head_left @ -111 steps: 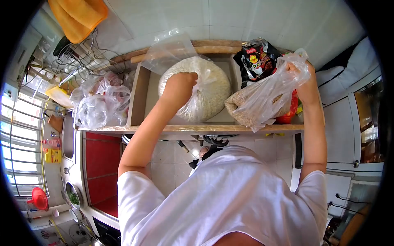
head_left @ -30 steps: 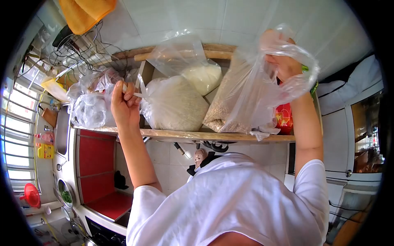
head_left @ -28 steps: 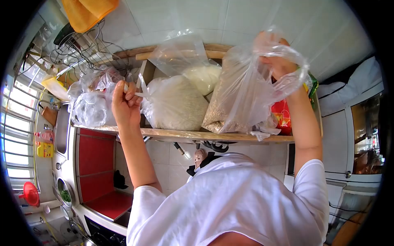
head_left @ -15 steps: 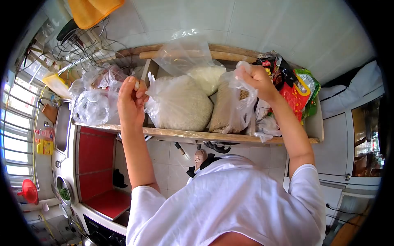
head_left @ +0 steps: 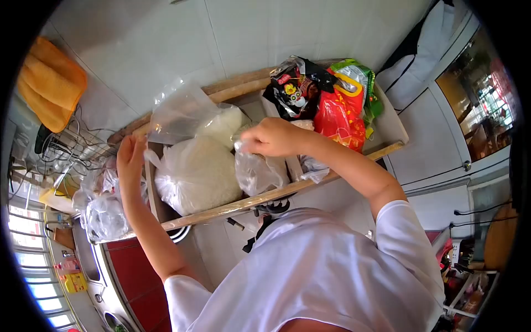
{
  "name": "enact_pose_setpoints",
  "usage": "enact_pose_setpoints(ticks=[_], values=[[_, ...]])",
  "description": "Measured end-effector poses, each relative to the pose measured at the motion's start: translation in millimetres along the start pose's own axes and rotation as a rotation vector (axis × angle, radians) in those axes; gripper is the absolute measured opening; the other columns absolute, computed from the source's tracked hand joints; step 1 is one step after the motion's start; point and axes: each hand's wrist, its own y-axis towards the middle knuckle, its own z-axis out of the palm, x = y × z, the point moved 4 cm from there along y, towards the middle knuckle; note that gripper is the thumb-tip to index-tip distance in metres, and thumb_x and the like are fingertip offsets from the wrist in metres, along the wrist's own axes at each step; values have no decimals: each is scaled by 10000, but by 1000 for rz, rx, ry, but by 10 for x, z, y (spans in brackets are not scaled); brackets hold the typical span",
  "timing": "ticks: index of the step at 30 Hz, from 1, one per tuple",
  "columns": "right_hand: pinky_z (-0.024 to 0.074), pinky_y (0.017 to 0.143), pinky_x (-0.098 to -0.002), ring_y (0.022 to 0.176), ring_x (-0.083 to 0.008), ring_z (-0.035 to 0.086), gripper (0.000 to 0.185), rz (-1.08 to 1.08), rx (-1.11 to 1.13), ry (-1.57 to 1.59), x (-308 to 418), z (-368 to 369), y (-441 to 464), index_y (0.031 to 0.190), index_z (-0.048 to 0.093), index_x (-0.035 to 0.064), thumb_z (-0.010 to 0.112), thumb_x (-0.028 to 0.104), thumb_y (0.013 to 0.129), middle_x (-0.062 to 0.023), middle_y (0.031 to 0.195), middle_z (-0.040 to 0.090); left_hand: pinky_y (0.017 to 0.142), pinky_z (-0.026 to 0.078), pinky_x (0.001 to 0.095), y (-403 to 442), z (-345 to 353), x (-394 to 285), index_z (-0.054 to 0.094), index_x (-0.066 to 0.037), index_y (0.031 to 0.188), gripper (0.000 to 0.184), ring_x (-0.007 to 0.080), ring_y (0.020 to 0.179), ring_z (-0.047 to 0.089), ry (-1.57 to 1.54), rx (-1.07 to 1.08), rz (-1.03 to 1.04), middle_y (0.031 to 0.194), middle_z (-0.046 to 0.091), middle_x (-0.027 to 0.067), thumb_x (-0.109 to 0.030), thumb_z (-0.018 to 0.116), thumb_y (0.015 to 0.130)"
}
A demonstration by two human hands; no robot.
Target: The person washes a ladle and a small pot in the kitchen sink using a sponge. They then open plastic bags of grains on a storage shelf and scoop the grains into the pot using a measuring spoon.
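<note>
The left hand (head_left: 131, 157), left of centre in the frame, is narrow — its fingers pinched on the twisted neck of the big bag (head_left: 199, 177), which lies near the middle. The right hand (head_left: 274, 137), at upper centre, is closed around the top of the small bag (head_left: 260, 176), just right of the big bag. Both bags sit inside the box (head_left: 221, 207), with a white bag (head_left: 224, 126) behind them. At upper right — a black packet (head_left: 289, 99), a red packet (head_left: 337, 116) and a green packet (head_left: 371, 105).
</note>
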Motion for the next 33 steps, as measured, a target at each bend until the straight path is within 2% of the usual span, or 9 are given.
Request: enact_pose_setpoints(ticks=[2, 3, 5, 7, 11, 19, 26, 31, 33], values=[[401, 524, -390, 536, -276, 560, 207, -8, 178, 33, 76, -54, -14, 876, 623, 86, 605, 290, 839, -129, 586, 561, 742, 485, 328, 518, 69, 428, 610, -19, 1026, 411, 226, 900, 626, 378, -109, 309, 1007, 651, 135, -316, 704, 759], [400, 525, -384, 533, -274, 557, 207, -42, 199, 30, 95, -88, -4, 878, 622, 83, 610, 285, 834, -115, 569, 557, 875, 450, 382, 578, 160, 444, 566, 0, 1148, 632, 328, 1034, 589, 276, -19, 154, 1100, 615, 199, -372, 756, 673], [409, 531, -372, 562, -257, 575, 216, 51, 287, -39, 126, -162, -3, 930, 618, 72, 631, 259, 824, -121, 628, 582, 873, 457, 396, 641, 321, 364, 543, 6, 1164, 720, 349, 1019, 591, 476, 156, 38, 1092, 619, 203, -473, 733, 661], [433, 553, -360, 614, -242, 594, 232, 36, 328, -1, 127, -188, -13, 973, 612, 65, 640, 238, 821, -123, 694, 602, 804, 476, 412, 1172, 566, 1082, 614, -74, 1026, 490, 345, 966, 605, 801, 173, 282, 1000, 649, 167, -444, 672, 710], [491, 643, -318, 779, -208, 624, 313, 81, 374, 89, 51, -196, -79, 1086, 585, 49, 659, 176, 810, -118, 888, 638, 652, 481, 411, 652, 612, -205, 651, -135, 828, 147, 307, 810, 624, 658, 30, 247, 817, 660, 92, -258, 590, 775], [509, 683, -327, 793, -227, 620, 276, 73, 386, 47, 61, -134, -74, 1046, 602, 39, 658, 170, 810, -109, 903, 641, 598, 476, 388, 742, 844, -1308, 659, -173, 800, 79, 266, 731, 617, 608, -188, 769, 770, 651, 51, -201, 585, 806], [506, 699, -337, 830, -238, 612, 299, 52, 409, 41, 111, -118, -31, 1066, 604, 72, 667, 157, 787, -102, 934, 638, 659, 496, 365, 1004, 802, -1080, 673, -207, 910, 136, 248, 801, 627, 807, 19, 570, 851, 670, 18, -236, 641, 781], [490, 685, -298, 776, -178, 628, 515, -84, 322, 2, 159, -384, 114, 1229, 540, 114, 568, -7, 729, -93, 1008, 626, 717, 500, 376, 633, 217, -997, 597, -198, 1130, 422, 228, 881, 621, 496, -377, 693, 962, 661, 42, -306, 704, 736], [489, 697, -250, 828, -114, 596, 462, 143, 147, 235, 200, -687, 165, 1183, 579, 72, 511, -62, 746, -75, 977, 627, 712, 503, 377, 343, -83, -987, 640, -156, 1057, 380, 239, 847, 630, 410, -410, 642, 934, 669, 67, -318, 716, 722]])
